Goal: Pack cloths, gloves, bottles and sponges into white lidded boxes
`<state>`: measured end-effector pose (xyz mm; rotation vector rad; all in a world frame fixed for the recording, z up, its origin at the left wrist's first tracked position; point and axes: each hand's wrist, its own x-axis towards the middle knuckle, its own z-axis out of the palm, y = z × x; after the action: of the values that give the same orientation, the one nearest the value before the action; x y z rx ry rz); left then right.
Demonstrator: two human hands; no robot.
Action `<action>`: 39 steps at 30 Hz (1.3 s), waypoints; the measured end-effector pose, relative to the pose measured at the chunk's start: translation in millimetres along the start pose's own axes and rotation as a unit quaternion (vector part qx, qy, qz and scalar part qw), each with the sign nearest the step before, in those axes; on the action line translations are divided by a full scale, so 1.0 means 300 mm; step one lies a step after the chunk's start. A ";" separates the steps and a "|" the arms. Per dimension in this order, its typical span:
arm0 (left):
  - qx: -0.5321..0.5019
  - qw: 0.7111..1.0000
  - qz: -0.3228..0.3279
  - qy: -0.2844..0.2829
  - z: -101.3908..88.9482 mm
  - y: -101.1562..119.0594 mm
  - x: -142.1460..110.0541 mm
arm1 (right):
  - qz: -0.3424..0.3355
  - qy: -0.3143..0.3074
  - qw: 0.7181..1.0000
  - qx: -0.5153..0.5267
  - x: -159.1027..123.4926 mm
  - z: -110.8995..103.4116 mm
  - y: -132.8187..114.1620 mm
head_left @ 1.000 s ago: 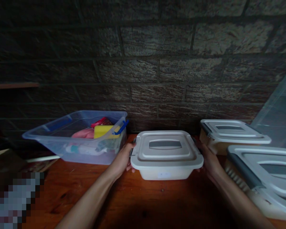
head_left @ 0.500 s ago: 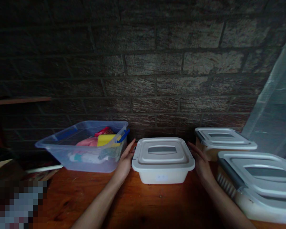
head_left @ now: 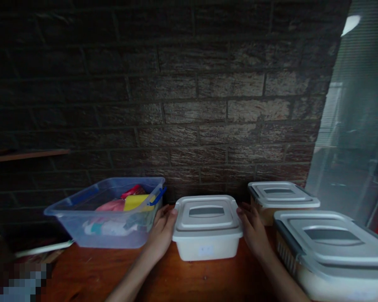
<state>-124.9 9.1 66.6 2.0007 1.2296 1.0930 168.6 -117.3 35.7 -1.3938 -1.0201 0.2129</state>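
At the left edge of the frame, a brown shelf board (head_left: 28, 156) juts out in front of the dark brick wall (head_left: 182, 109). Below it, a pale strip (head_left: 44, 249) lies near the lower left corner, beside a blurred patch.

Right of that, left of centre, an open clear plastic tub (head_left: 82, 228) with blue handles sits on the reddish-brown wooden tabletop (head_left: 189, 281). Inside are a yellow item (head_left: 135, 202), a red one (head_left: 134, 191), pink cloth (head_left: 111, 205) and, seen through the wall, something white and teal (head_left: 105, 228).

The left hand (head_left: 160, 230) is between this tub and the lidded white storage box (head_left: 208, 247) in the lower centre. Its fingers are loosely bent and slightly spread, the thumb at the left edge of the box's lid (head_left: 206, 224). The box rests upright on the tabletop, lid on, with a grey inset on top and a small pale label on its front.

At the box's right side is the right hand (head_left: 253, 230), fingers slightly spread and bent, thumb by the lid's edge. Whether either hand presses on the box is unclear.

Behind the right hand stands a lidded beige box (head_left: 272, 213); a larger lidded box (head_left: 337, 274) fills the lower right. A translucent sheet (head_left: 343, 138) covers the right side of the frame.
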 end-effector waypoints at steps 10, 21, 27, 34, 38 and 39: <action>-0.061 0.989 0.096 0.090 -0.121 0.200 0.012 | -0.091 0.040 0.995 -0.019 0.034 -0.064 -0.237; -0.235 0.949 0.203 0.055 -0.152 0.518 0.035 | -0.157 0.096 0.979 -0.087 0.105 -0.391 -0.465; -0.125 0.944 0.305 -0.012 -0.038 0.634 0.049 | -0.139 0.089 0.983 -0.080 0.112 -0.709 -0.481; -0.080 0.833 0.546 -0.040 0.119 0.770 0.006 | -0.024 0.043 0.979 -0.195 0.085 -1.058 -0.452; -0.062 0.793 0.600 -0.085 0.239 0.780 -0.026 | 0.021 -0.082 0.975 -0.204 0.087 -1.201 -0.359; -0.050 0.787 0.608 -0.096 0.270 0.778 -0.035 | 0.028 -0.107 0.971 -0.214 0.090 -1.229 -0.331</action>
<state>48.4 -104.4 201.6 2.7060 -0.4238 1.3303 397.0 -382.5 190.6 -1.8203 -1.2563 0.1939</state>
